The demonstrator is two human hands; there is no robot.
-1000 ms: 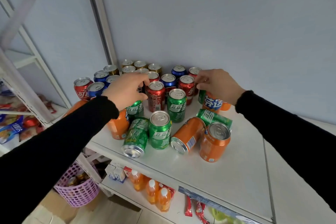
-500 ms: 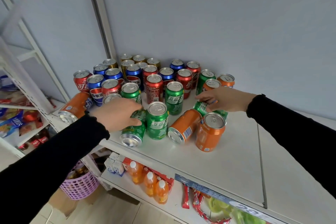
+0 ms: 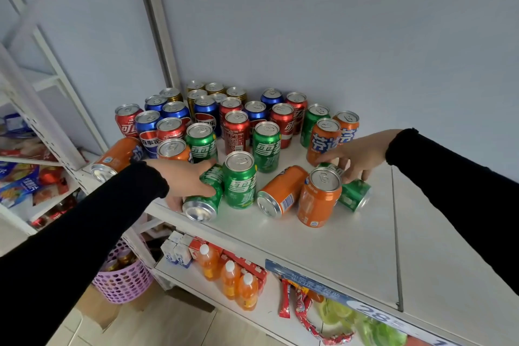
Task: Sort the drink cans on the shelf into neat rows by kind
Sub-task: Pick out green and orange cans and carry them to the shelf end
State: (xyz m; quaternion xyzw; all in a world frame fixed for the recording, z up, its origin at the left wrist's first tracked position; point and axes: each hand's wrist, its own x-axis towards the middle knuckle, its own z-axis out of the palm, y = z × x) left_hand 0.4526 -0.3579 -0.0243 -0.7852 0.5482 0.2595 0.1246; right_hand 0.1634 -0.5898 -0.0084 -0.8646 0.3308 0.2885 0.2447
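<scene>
Mixed drink cans crowd the back left of the white shelf (image 3: 323,250): red, blue, gold, green and orange ones, most upright. My left hand (image 3: 186,177) grips a green can lying on its side (image 3: 205,199) at the shelf's front edge, beside an upright green can (image 3: 240,180). My right hand (image 3: 356,154) rests its fingers on another toppled green can (image 3: 354,195), behind an upright orange can (image 3: 318,199). An orange can lying down (image 3: 280,191) sits between them. One more orange can (image 3: 115,159) lies at the far left edge.
The grey wall stands right behind the cans, with a white upright post (image 3: 157,22) at the left. The shelf's right half is bare. Below are orange juice bottles (image 3: 230,278), small cartons (image 3: 177,251) and a purple basket (image 3: 123,281).
Both hands came down from the upright cans at the back to the toppled green cans at the front. The left closed around one; the right settled on the other.
</scene>
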